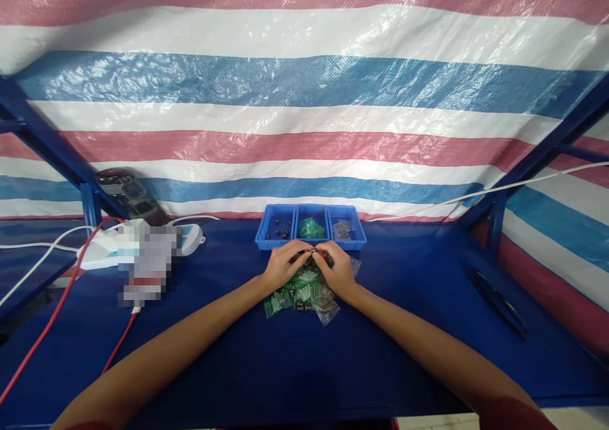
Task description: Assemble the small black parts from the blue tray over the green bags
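My left hand (284,264) and my right hand (339,270) meet fingertip to fingertip just in front of the blue bins. Both are closed in a pinch around something small and dark, too tiny to name. Below them lies a pile of green and clear plastic packets (307,287), with small pale and metallic pieces among them. Behind my fingers stand three joined blue bins (259,238). Small dark round parts (278,232) lie in the left one, green packets (311,228) in the middle one, and clear little bags (342,228) in the right one.
A white power strip (193,238) with white and red cables (52,319) sits at the left, beside a blurred-out object (150,265). A dark plastic-wrapped item (130,192) leans behind it. Dark glasses (497,303) lie at the right. Blue frame posts (495,227) flank the striped sheet (304,119).
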Tool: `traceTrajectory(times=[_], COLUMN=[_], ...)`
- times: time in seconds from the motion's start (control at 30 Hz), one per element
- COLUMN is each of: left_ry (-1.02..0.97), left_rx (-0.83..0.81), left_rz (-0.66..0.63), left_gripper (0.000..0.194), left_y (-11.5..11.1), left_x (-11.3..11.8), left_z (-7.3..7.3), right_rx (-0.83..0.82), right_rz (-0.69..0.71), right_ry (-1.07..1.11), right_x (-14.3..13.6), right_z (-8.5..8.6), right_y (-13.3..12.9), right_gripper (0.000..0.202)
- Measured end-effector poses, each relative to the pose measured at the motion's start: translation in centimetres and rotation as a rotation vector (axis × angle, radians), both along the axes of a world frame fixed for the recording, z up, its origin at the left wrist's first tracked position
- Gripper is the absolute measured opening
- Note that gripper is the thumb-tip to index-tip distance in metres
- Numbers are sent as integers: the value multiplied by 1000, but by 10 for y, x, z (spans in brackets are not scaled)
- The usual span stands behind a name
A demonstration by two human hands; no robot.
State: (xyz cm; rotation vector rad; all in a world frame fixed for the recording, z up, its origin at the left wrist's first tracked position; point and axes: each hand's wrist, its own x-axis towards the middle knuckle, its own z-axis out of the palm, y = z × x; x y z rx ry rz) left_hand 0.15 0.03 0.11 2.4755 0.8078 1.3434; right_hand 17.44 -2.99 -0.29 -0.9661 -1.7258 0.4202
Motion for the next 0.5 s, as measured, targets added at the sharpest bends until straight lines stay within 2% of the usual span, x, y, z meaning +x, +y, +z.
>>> traceTrajectory(times=[0.27, 0.5], left_ry=[-88, -216], left_rx=[-78, -228], left_rz=[106, 280], left_gripper=[18, 19], left_y=[-2, 5], left_x=[1, -4], left_z=[4, 23], right_rx=[-16, -9], right_rz=[2, 4], right_ry=[5, 7], right_x=[0, 0], right_z=[2, 2], right_y=[-1, -1], right_gripper=[22, 24])
